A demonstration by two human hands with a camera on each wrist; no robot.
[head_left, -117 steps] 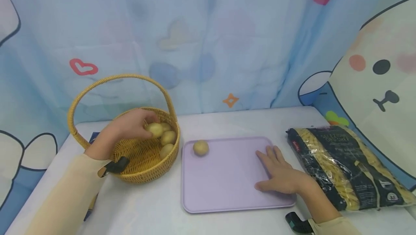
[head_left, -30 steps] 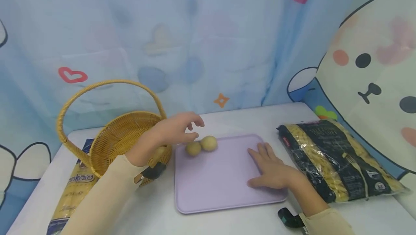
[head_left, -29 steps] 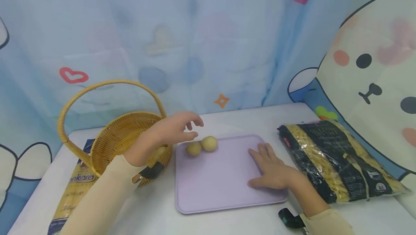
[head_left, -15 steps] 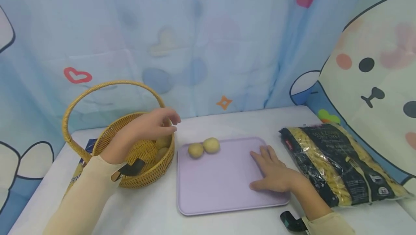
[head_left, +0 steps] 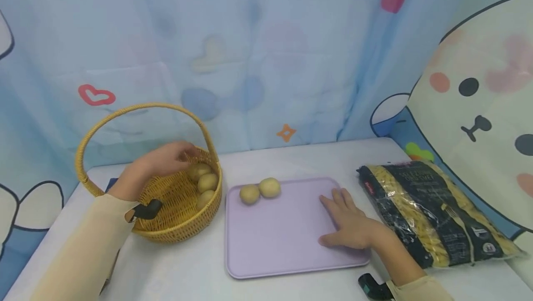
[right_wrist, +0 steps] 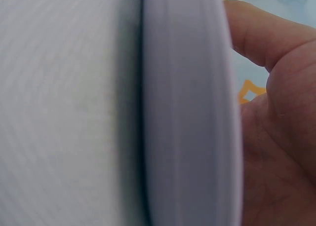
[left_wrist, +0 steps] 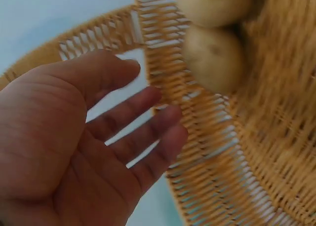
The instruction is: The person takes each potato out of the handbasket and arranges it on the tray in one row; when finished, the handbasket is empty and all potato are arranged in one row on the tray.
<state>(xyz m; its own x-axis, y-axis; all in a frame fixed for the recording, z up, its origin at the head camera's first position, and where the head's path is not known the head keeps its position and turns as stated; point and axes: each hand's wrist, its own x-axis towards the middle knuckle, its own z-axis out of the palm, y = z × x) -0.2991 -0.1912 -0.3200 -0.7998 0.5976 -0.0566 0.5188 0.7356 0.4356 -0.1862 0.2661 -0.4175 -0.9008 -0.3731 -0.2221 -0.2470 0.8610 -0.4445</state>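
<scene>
My left hand (head_left: 170, 158) is over the wicker basket (head_left: 175, 234), its relaxed fingers close to a potato (head_left: 199, 171). In the left wrist view that hand (left_wrist: 94, 132) holds nothing, and its fingertips are apart from the potatoes (left_wrist: 215, 58). Two more potatoes (head_left: 207, 182) lie along the basket's right side. On the lilac tray (head_left: 283, 241), near its far left corner, a pair of potatoes (head_left: 250, 194) sit side by side. My right hand (head_left: 350, 224) rests spread on the tray's right side; in the right wrist view the tray edge (right_wrist: 190, 107) partly hides it.
A black and clear bag of pasta (head_left: 433, 213) lies right of the tray. The basket's tall handle (head_left: 150, 105) arches over the left forearm. A mostly hidden packet (head_left: 111, 183) is at the basket's left. A blue patterned curtain (head_left: 250, 60) hangs behind the white table (head_left: 187, 268).
A second potato has come to the tray since the oldest frame. My left hand has moved left, from over the tray's far left corner back to the basket. The right hand keeps its place.
</scene>
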